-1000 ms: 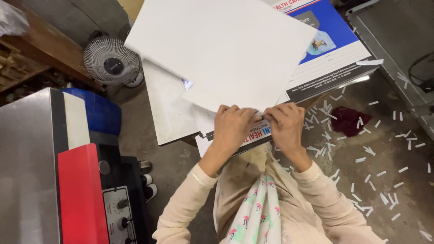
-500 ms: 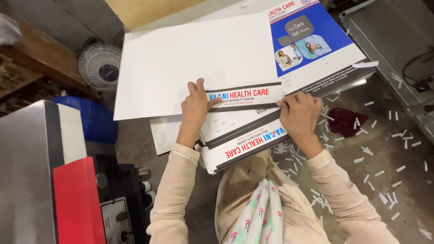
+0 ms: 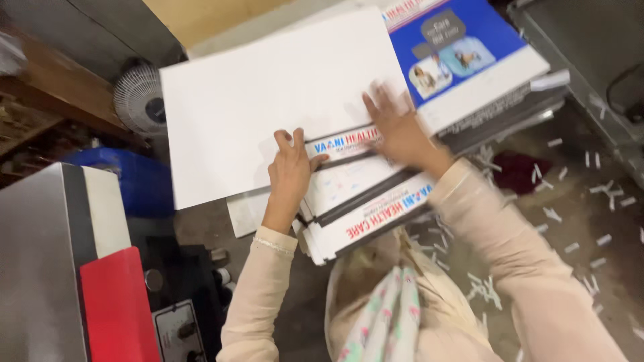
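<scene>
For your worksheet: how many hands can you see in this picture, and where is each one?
2. The left hand rests flat where the white sheet meets the printed stack. The right hand, blurred, lies farther up the same stack.

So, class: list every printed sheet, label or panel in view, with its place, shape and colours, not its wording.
Blue printed sheet: top right, rectangular, blue with small pictures.
Blank white sheet: centre, under left hand.
Printed stack: centre, white with red-blue lettering; right hand above.
Control panel: bottom left, grey, knobs.

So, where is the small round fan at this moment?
In the head view, the fan stands at the upper left, partly hidden behind the left edge of the large white sheet, above the blue box.
</scene>
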